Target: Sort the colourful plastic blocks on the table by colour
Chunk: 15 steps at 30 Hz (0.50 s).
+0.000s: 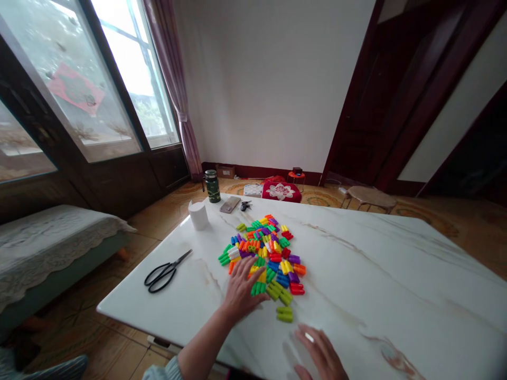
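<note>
A heap of bright plastic building pieces, shaped like joined tubes in several colours, lies on the white marble-patterned table. My left hand reaches over the near left side of the heap, fingers stretched and thumb apart. Its fingertips hide some green and yellow pieces, and I cannot tell whether they touch them. Nearer to me, an olive-green piece lies by itself between my hands. My right hand is at the near edge, slightly blurred, fingers apart with nothing visible in them. A small white patch shows on one finger.
Black-handled scissors lie on the left of the table. A white paper roll, a dark green flask, a phone and keys are near the far left edge. Beyond stand a red cushioned seat and a round stool.
</note>
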Motion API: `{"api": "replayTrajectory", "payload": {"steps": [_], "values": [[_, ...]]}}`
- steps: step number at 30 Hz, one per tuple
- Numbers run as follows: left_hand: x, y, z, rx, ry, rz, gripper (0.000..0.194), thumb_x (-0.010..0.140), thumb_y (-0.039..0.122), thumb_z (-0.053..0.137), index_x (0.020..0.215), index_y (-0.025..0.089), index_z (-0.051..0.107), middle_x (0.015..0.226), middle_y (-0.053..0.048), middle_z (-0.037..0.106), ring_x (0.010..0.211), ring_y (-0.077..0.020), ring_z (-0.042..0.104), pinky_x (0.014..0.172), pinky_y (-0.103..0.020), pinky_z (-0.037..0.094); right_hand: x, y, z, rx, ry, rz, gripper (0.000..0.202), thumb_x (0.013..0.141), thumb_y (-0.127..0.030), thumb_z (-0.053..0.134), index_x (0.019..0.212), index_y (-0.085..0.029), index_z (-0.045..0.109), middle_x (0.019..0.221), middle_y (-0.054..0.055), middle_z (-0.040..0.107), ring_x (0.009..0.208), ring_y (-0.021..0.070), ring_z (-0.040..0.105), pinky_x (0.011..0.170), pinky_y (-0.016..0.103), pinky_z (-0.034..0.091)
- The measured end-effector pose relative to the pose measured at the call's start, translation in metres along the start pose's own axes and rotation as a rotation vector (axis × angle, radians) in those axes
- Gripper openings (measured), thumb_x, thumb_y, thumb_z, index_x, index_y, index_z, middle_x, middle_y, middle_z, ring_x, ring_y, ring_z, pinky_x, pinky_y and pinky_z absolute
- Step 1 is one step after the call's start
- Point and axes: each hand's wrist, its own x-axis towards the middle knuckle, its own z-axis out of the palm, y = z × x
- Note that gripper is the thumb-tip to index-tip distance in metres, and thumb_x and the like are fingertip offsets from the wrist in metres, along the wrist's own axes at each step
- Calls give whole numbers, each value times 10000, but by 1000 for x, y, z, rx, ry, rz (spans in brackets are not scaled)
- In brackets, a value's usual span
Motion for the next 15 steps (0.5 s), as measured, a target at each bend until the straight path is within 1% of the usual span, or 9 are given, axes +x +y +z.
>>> {"api": "replayTrajectory", "payload": {"steps": [2, 3, 4, 5, 6, 8, 9, 12, 15], "values": [[9, -20, -6, 59, 93, -248, 660, 812, 581, 606, 1398, 301, 489, 1491, -116, 421, 1407, -366, 310, 1126, -582, 274, 38, 7, -2, -70, 164, 82, 819, 797, -521, 619, 1516, -327, 278, 1503, 97, 404, 1369, 392, 380, 1064, 656, 361], [14, -33, -7, 78, 118, -405, 646, 840, 580, 565, 1404, 274, 484, 1496, -137, 409, 1413, -377, 297, 1114, -598, 276, 59, 9, -2, -92, 221, 117, 862, 806, -552, 600, 1534, -302, 211, 1555, 118, 308, 1401, 401, 318, 1062, 681, 333], [20, -45, -7, 80, 102, -540, 635, 859, 583, 530, 1402, 256, 488, 1488, -155, 417, 1405, -386, 310, 1095, -610, 292, 81, 11, -2, -97, 248, 139, 841, 835, -574, 554, 1537, -295, 184, 1576, 131, 256, 1413, 398, 294, 1059, 695, 313], [26, -57, -6, 60, 50, -634, 618, 874, 586, 500, 1398, 257, 494, 1466, -160, 446, 1390, -385, 339, 1079, -608, 312, 102, 13, -1, -93, 255, 172, 786, 871, -578, 492, 1534, -290, 183, 1583, 137, 237, 1421, 385, 283, 1066, 696, 292], [32, -66, -4, 32, -17, -679, 594, 888, 587, 473, 1390, 270, 503, 1440, -155, 480, 1375, -374, 371, 1070, -601, 326, 122, 13, -1, -81, 258, 228, 736, 900, -577, 434, 1528, -276, 198, 1581, 145, 238, 1426, 372, 280, 1070, 689, 286], [41, -76, 4, -25, -123, -654, 554, 905, 595, 437, 1376, 314, 514, 1419, -126, 511, 1361, -339, 405, 1080, -582, 323, 156, 12, 0, -56, 219, 298, 675, 926, -577, 369, 1508, -250, 264, 1552, 164, 298, 1406, 362, 323, 1048, 685, 309], [45, -75, 9, -41, -145, -617, 545, 903, 605, 434, 1367, 332, 521, 1420, -115, 511, 1362, -326, 408, 1091, -578, 308, 168, 11, 1, -63, 207, 311, 660, 926, -575, 375, 1497, -253, 295, 1541, 162, 320, 1392, 361, 346, 1044, 690, 306], [49, -55, 25, -27, -114, -524, 582, 851, 652, 502, 1338, 336, 546, 1435, -124, 488, 1360, -329, 409, 1106, -589, 267, 187, 7, 1, -135, 211, 280, 559, 894, -555, 473, 1394, -305, 472, 1504, 126, 384, 1348, 371, 391, 1031, 700, 296], [51, -29, 36, 8, -79, -497, 621, 791, 636, 600, 1325, 323, 550, 1439, -136, 477, 1329, -350, 436, 1096, -601, 266, 186, 5, 0, -198, 235, 231, 417, 874, -505, 533, 1235, -312, 616, 1442, 101, 454, 1303, 362, 423, 1027, 661, 323]]}}
